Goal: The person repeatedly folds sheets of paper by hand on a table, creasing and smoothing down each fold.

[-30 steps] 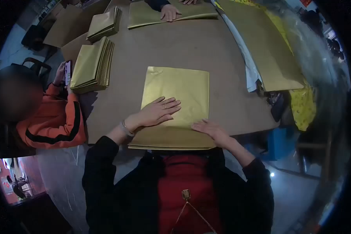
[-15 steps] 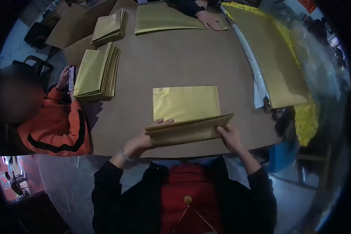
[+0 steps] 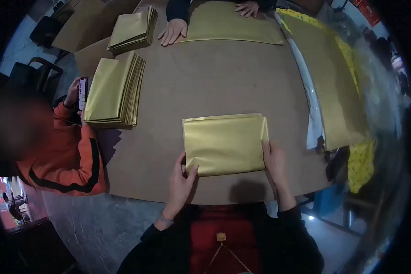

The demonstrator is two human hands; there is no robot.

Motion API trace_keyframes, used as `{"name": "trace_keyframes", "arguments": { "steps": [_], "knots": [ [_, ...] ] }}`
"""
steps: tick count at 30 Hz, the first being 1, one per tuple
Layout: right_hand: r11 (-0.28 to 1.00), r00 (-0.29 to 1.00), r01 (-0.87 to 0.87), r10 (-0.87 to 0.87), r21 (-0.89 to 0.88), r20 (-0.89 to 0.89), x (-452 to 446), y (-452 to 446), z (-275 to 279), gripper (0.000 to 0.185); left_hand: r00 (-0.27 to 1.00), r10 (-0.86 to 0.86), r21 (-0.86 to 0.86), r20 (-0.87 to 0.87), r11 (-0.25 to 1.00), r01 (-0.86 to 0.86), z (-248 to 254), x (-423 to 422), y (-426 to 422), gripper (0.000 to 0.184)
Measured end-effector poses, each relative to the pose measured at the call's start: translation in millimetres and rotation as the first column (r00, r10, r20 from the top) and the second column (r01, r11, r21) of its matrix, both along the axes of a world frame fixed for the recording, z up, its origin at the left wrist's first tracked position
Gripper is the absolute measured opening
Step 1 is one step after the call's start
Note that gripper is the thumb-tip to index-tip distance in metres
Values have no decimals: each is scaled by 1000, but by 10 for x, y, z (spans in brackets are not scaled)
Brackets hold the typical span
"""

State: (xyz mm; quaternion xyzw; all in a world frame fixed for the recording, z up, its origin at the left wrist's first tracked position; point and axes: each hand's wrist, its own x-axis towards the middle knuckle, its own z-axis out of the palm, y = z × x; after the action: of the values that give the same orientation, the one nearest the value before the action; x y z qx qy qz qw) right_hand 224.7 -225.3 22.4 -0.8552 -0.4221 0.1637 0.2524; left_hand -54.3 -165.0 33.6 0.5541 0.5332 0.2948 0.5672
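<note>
A folded gold sheet (image 3: 226, 144) lies flat in front of me on the brown table (image 3: 205, 86), its layers showing along the far edge. My left hand (image 3: 182, 180) grips its near left corner, with the thumb on top. At the right edge, my right hand (image 3: 275, 160) holds the side, its fingers partly hidden. Farther left stand two stacks of folded gold sheets, a nearer one (image 3: 107, 91) and a farther one (image 3: 130, 29).
Across the table a person's hands (image 3: 173, 32) rest on a large gold sheet (image 3: 233, 23). Long gold sheets (image 3: 329, 82) lie at the right on white and yellow wrapping. At the left a person in orange (image 3: 68, 155) holds a phone (image 3: 82, 93).
The near part of my gold sheet has been folded over the far part, making a smaller packet. Both my hands moved to its sides. Across the table, the other person's hands shifted left.
</note>
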Motion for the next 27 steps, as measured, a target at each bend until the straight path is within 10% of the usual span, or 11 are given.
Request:
{"name": "trace_keyframes", "arguments": {
  "steps": [6, 27],
  "knots": [
    [998, 989, 29, -20, -61, 148, 2, 100, -136, 37, 839, 88, 415, -537, 893, 172, -22, -39, -113, 52],
    [974, 979, 82, -39, -211, 199, -39, 212, -25, 41, 697, 201, 535, -689, 790, 301, -119, 64, -34, 37]
  ]
}}
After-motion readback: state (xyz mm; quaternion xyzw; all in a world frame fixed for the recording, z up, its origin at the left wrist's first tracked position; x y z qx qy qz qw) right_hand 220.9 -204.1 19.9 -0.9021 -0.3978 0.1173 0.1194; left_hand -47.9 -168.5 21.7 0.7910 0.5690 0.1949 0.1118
